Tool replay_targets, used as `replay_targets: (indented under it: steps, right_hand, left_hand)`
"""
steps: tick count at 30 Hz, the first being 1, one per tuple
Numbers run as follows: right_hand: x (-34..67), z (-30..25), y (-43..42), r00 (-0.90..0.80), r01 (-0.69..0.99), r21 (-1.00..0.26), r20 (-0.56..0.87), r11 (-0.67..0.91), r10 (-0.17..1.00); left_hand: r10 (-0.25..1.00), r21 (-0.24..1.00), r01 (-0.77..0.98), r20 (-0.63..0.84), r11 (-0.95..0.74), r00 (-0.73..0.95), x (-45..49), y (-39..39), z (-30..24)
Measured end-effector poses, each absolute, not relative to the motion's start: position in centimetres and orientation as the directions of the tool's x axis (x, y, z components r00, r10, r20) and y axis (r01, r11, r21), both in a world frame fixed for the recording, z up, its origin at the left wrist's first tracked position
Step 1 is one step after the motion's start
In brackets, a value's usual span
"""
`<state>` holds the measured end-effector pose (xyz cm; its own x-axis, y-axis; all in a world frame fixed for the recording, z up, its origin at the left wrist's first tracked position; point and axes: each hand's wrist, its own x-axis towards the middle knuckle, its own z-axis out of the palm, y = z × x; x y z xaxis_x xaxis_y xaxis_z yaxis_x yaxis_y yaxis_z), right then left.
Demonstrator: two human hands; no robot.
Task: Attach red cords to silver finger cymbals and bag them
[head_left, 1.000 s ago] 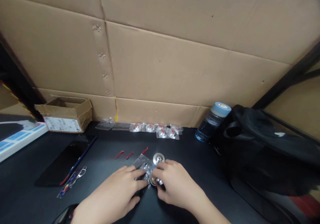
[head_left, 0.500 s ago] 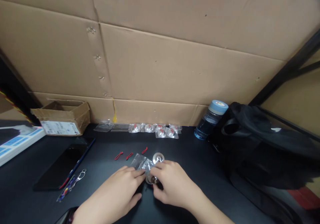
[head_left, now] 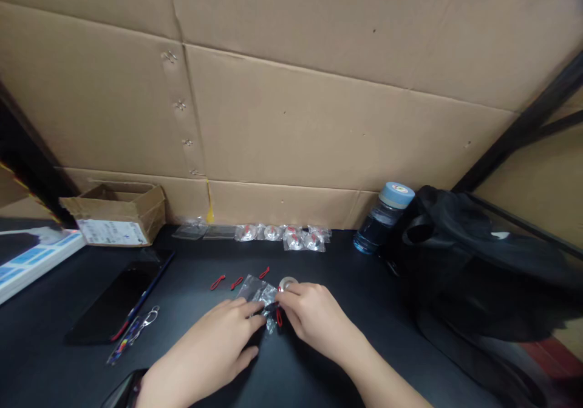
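Note:
My left hand (head_left: 223,336) lies over the tabletop with its fingers apart, the fingertips on a crumpled clear plastic bag (head_left: 251,288). Pinched in my right hand (head_left: 312,318) is a small metal finger cymbal, mostly hidden by the fingers; a dark tilted edge shows by the fingertips. A red cord loop (head_left: 279,317) hangs just below them. Another silver finger cymbal (head_left: 286,282) lies right behind the right hand, partly covered. Three loose red cord loops (head_left: 236,283) are spread on the table beyond the left hand.
Several bagged finger cymbals (head_left: 294,240) line the cardboard wall (head_left: 291,122), beside flat clear bags (head_left: 191,230). Left are a cardboard box (head_left: 116,229), phone (head_left: 121,299), keychain (head_left: 132,335) and white-blue strip (head_left: 40,265). Right stand a water bottle (head_left: 378,226) and black bag (head_left: 483,268).
My right hand has moved slightly away from me, lifting and tilting the near finger cymbal so that its red loop shows. It now partly covers the farther cymbal. My left hand stays nearly in place.

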<state>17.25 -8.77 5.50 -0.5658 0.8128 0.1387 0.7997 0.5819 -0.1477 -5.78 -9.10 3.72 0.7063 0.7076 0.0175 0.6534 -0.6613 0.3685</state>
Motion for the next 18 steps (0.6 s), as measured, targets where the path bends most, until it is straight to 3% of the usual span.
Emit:
replay_targets:
  steps: [3,7,18]
  right_hand:
    - [17.2,5.1,-8.5,-0.587,0.783,-0.122,0.182,0.61,0.789]
    - [17.1,4.7,-8.5,-0.606,0.765,-0.106,0.216,0.635,0.766]
    - [17.5,4.6,-8.7,-0.642,0.712,-0.281,0.112,0.644,0.758]
  left_hand:
    - [0.71,0.322,0.677,-0.021,-0.662,0.704,-5.8,-9.0,3.6]
    - [0.686,0.369,0.628,0.038,-0.685,0.726,-6.0,-8.5,3.4]
    - [0.658,0.403,0.582,0.071,-0.706,0.749,-6.5,-7.7,3.1]
